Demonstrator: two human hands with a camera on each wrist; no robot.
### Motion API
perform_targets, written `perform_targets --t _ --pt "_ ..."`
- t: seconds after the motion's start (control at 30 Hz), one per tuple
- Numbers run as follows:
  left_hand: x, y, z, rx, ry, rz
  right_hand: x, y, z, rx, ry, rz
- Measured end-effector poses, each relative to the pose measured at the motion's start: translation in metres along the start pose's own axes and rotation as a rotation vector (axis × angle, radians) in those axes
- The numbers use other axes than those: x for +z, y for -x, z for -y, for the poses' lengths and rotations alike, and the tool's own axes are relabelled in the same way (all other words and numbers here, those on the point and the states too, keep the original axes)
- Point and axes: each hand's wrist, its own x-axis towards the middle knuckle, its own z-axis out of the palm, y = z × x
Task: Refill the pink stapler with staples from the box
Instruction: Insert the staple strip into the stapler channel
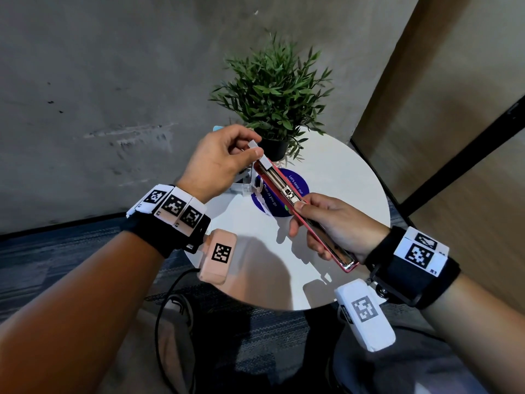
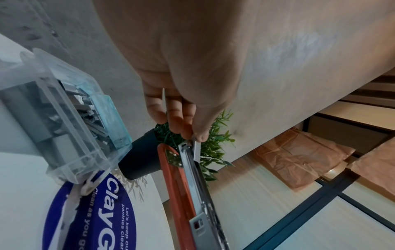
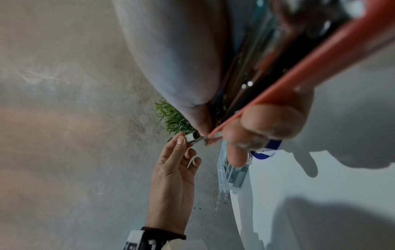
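Observation:
The pink stapler (image 1: 305, 223) is held above the round white table (image 1: 341, 172), swung open so its metal staple channel (image 1: 281, 183) faces up. My right hand (image 1: 329, 223) grips its rear half, thumb on top. My left hand (image 1: 224, 160) pinches a grey strip of staples (image 1: 260, 155) at the stapler's far tip, the strip's lower end lying on the channel mouth. In the left wrist view the staple strip (image 2: 197, 150) slants into the channel beside the pink stapler lid (image 2: 177, 182). The clear staple box (image 2: 64, 121) stands open on the table, full of strips.
A potted green plant (image 1: 275, 92) stands at the table's back edge, just behind the stapler tip. A round blue sticker (image 1: 295, 194) lies on the tabletop under the stapler. A grey concrete wall is on the left, a wooden partition on the right.

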Motion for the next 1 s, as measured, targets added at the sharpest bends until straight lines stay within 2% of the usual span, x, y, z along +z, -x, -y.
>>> perform_targets --t 0.2,1.0 --pt "-0.0023 -0.0016 0.0001 -0.023 0.061 -0.01 -0.0003 0.0002 0.0007 -0.001 -0.009 -0.009" --pt "0.0014 0.0015 -0.0018 -0.026 -0.018 0.006 0.0009 0.0002 0.0019 0.009 -0.017 -0.006"
